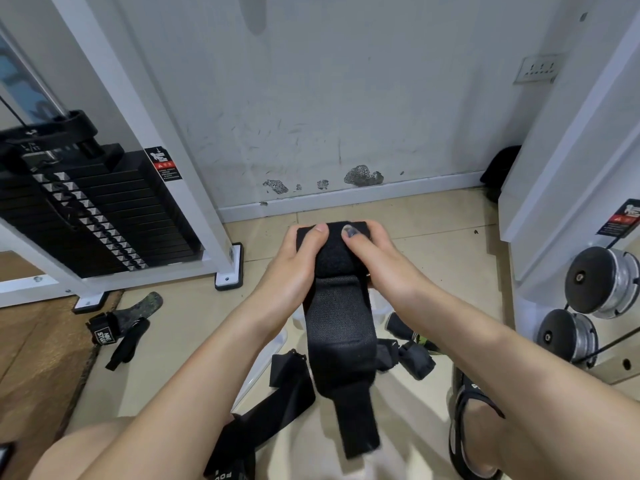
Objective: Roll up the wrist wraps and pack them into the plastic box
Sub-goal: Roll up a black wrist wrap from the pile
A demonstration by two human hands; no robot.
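Wrist wrap (pixel 337 327): black, held up over the tiled floor, top end rolled, the rest hanging down between the forearms.
Left hand (pixel 294 261): fingers curled round the roll's left side, thumb on top.
Right hand (pixel 375 258): clamped on the right side, thumb pressing the roll.
Plastic box (pixel 277 341): clear, mostly hidden under the arms, probably on the floor below.
Second wrap (pixel 273 403): lying unrolled on the floor.
Weight stack (pixel 86 209): well off to the left.
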